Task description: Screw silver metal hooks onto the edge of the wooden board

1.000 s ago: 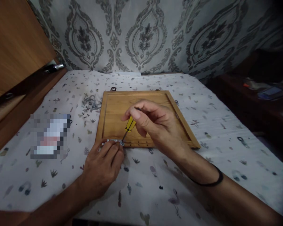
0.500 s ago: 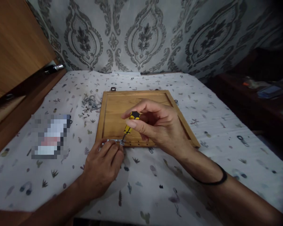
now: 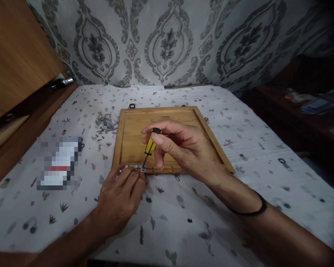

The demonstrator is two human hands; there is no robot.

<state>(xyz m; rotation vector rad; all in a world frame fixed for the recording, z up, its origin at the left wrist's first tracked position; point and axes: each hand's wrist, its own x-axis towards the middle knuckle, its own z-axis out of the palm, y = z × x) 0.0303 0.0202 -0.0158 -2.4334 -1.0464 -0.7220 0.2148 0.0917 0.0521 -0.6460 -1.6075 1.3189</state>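
Printed cloth point(image 3: 219, 218), right hand point(image 3: 183, 148) pinched around yellow screwdriver point(image 3: 149, 144)

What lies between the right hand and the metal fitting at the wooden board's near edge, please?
In the head view, the yellow screwdriver spans that stretch, held in the right hand and slanting down to the metal fitting.

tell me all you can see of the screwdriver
The screwdriver has a yellow and black handle, plastic by its look, and a thin, metal-looking shaft. It tilts, handle up and leaning right, held in the right hand. Its tip points down at the metal piece on the wooden board's near edge, beside the left hand; contact is too small to tell.
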